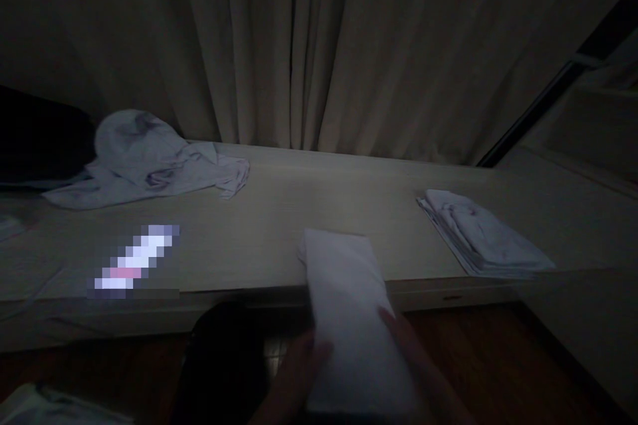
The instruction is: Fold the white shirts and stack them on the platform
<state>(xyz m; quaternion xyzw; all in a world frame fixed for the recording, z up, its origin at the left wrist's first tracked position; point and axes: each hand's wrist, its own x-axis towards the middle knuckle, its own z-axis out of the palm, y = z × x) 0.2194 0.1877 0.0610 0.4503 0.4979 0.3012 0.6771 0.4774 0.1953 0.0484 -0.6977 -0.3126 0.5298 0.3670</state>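
1. We're looking down in very dim light at a folded white cloth (351,319), a long pale rectangle at the bottom centre of the view.
2. Our left hand (299,372) is at the cloth's lower left edge, fingers curled against its side and gripping it there.
3. Our right hand (413,358) comes in from the lower right, fingers laid over the cloth's right edge, thumb side on top, so it's held between both hands.
4. The cloth's far end reaches up over the front edge of the low pale platform (323,206); whether it rests on the surface or hangs just above it we cannot tell.
5. Its near end sits between our hands, over the dark wooden floor (498,358).
6. Off to the right on the platform, well apart from our hands, lies a neat stack of folded clothes (486,236).
7. Far left on the platform there's a crumpled pale garment (144,159), unfolded and heaped.
8. Behind it all hang pale curtains (349,46), down to the platform's back edge.
9. A dark rounded shape (224,358) sits just left of our left hand; too dark to say what it is.
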